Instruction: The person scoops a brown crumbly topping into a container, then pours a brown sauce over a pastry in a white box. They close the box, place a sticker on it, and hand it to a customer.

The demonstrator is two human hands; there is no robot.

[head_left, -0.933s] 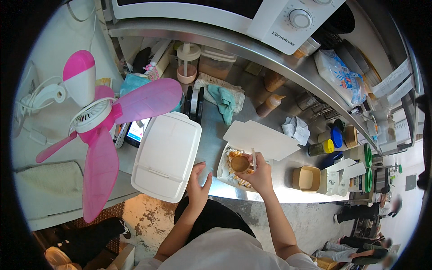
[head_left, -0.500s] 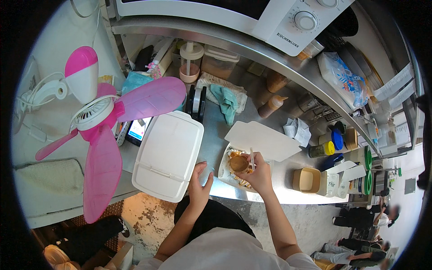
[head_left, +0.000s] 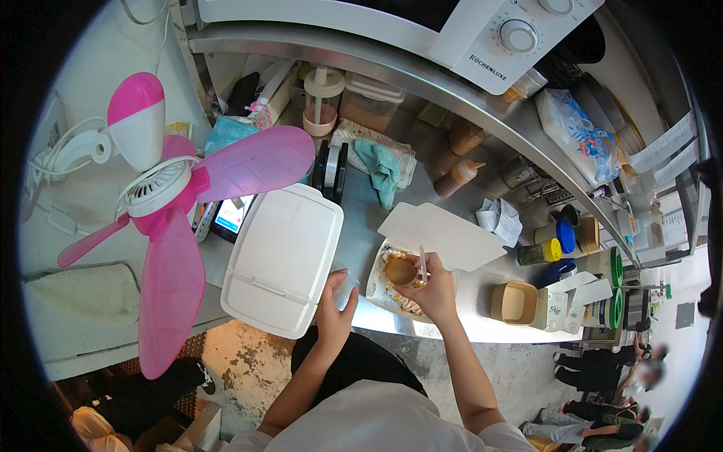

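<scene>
My right hand [head_left: 434, 290] is closed around a small sauce cup [head_left: 400, 272] of light brown sauce, with a clear upright flap, apparently its lid, at its right side. The cup is over the tray part of an open takeaway box [head_left: 444, 235], whose pale lid is folded back away from me. Food [head_left: 407, 303] with light sauce over it shows in the box around the cup. My left hand [head_left: 334, 310] has its thumb and fingers apart at the counter edge, beside a large white lidded container [head_left: 282, 260]. It holds nothing I can make out.
A pink-bladed fan [head_left: 177, 188] reaches over the left side. Behind the box are a teal cloth [head_left: 379, 169] and a sauce bottle [head_left: 459, 178]. To the right sit a brown paper bowl [head_left: 514, 303] and a yellow-capped jar [head_left: 540, 251]. A microwave [head_left: 482, 45] stands on the shelf above.
The sauce cup and my right hand have barely shifted within the takeaway box. My left hand stays where it was. The view moves slightly; people in the far right background have changed position.
</scene>
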